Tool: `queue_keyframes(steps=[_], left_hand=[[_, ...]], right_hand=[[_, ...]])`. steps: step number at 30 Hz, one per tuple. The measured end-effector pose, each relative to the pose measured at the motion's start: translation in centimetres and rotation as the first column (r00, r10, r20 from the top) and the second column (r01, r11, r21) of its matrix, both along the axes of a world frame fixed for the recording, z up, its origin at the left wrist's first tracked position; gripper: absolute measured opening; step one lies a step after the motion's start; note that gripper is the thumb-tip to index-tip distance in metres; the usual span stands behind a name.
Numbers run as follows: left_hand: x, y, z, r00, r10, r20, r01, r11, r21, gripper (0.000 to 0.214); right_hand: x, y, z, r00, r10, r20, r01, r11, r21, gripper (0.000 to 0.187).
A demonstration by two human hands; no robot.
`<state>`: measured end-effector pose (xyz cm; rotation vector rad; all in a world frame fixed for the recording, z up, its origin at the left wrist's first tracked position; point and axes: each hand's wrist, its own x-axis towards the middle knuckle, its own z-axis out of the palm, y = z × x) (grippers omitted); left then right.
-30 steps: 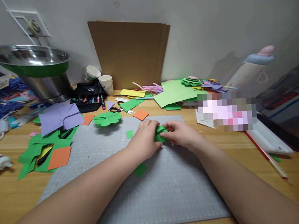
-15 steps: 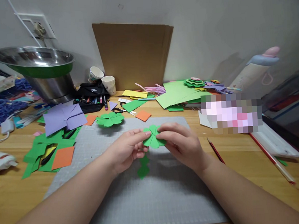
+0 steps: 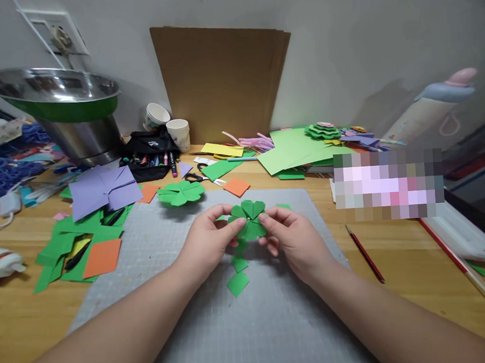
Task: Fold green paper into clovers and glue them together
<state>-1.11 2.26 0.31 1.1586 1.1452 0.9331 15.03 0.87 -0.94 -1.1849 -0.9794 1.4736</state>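
Between my hands, above the grey cutting mat [image 3: 185,327], is a green paper clover [image 3: 248,207] with folded, heart-shaped leaves. My left hand [image 3: 213,232] pinches its left side, thumb near the middle. On the opposite edge my right hand [image 3: 290,233] grips it with thumb and fingers. Small green paper squares [image 3: 238,284] lie on the mat below, partly hidden by the clover and my fingers. A larger green paper clover [image 3: 181,193] rests at the mat's back left.
Orange squares, green scraps and purple folded paper [image 3: 103,190] lie at the left. Behind the mat are scissors [image 3: 203,175], a black pencil case [image 3: 148,160] and paper cups [image 3: 178,135]. A red pencil [image 3: 365,253] is at right; a steel bowl [image 3: 51,86] stands back left.
My right hand has shifted from over the clover's right leaves to its edge, thumb now in front. The clover shows more fully, and the squares beneath are more visible. The view has shifted slightly.
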Motion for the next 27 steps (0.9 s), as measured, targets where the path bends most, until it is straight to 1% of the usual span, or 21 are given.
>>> queue_keyframes(steps=[4, 8, 12, 15, 17, 19, 21, 24, 27], left_hand=[[0.07, 0.02, 0.13, 1.000, 0.006, -0.017, -0.006, 1.000, -0.022, 0.026], [0.07, -0.01, 0.38, 1.000, -0.005, -0.003, 0.005, 0.998, -0.058, 0.023], [-0.06, -0.02, 0.24, 0.998, 0.049, 0.038, -0.047, 0.997, -0.057, 0.025], [-0.13, -0.05, 0.09, 0.994, 0.086, 0.071, -0.083, 0.996, -0.045, 0.028], [-0.12, -0.10, 0.07, 0.994, 0.074, 0.083, -0.068, 0.995, -0.066, 0.029], [-0.07, -0.16, 0.10, 0.996, 0.042, 0.083, -0.034, 0.995, -0.096, 0.029], [0.00, -0.20, 0.16, 0.997, 0.018, 0.071, -0.010, 0.995, -0.098, 0.025], [0.08, -0.16, 0.15, 0.998, 0.021, 0.060, -0.016, 0.997, -0.078, 0.022], [0.06, -0.06, -0.06, 0.997, 0.016, 0.072, -0.009, 0.995, -0.101, 0.023]], right_hand=[[0.00, 0.23, -0.21, 0.998, 0.000, -0.065, -0.002, 1.000, -0.030, 0.028], [-0.06, 0.19, -0.03, 0.997, -0.008, -0.078, 0.005, 0.999, -0.043, 0.029], [-0.28, -0.02, 0.18, 0.990, -0.022, -0.142, 0.013, 0.998, -0.059, 0.030], [-0.42, -0.16, 0.23, 0.985, 0.013, -0.174, -0.024, 0.998, -0.065, 0.031], [-0.42, -0.18, 0.20, 0.988, 0.020, -0.154, -0.031, 0.997, -0.065, 0.030], [-0.33, -0.12, 0.14, 0.991, -0.012, -0.132, 0.004, 0.998, -0.061, 0.030], [-0.22, 0.00, 0.09, 0.991, -0.048, -0.123, 0.041, 0.998, -0.057, 0.030], [-0.10, 0.19, 0.05, 0.987, -0.078, -0.138, 0.071, 0.996, -0.056, 0.032], [-0.04, 0.24, 0.05, 0.987, -0.084, -0.135, 0.078, 0.996, -0.051, 0.031]])
